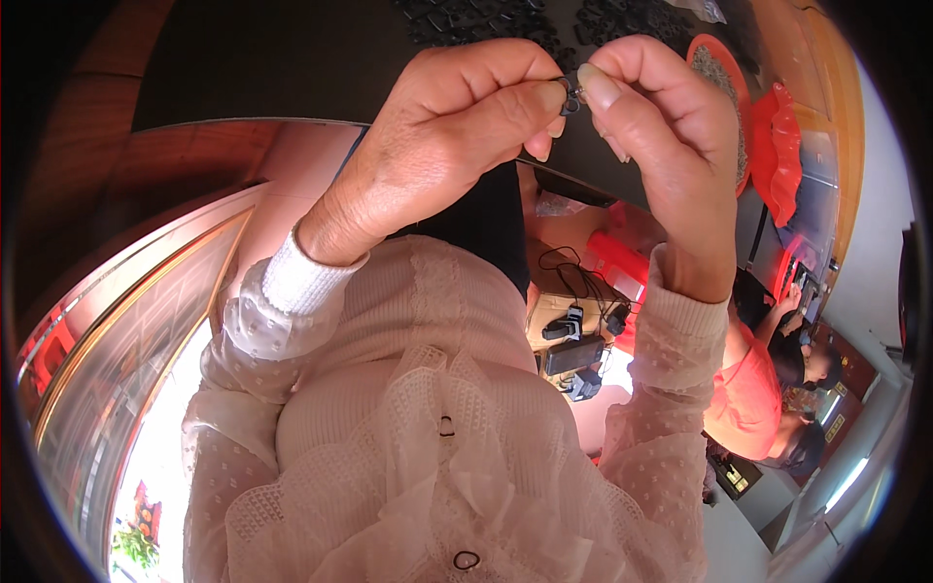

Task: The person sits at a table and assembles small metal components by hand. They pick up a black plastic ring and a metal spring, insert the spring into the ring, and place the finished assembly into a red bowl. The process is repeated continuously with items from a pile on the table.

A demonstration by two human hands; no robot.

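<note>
1 small black part (570,98): left hand (452,131) and right hand (671,121) pinch it between fingers.

The person wears a pale pinkish blouse (389,325) of ribbed knit, with broad lace-edged ruffles (408,452) and two small dark-rimmed ornaments (446,426) down the front. Sheer, dotted sleeves (661,428) end in close-textured pale cuffs (303,279). The left hand (457,121) and right hand (666,136) have longish nails.
</note>
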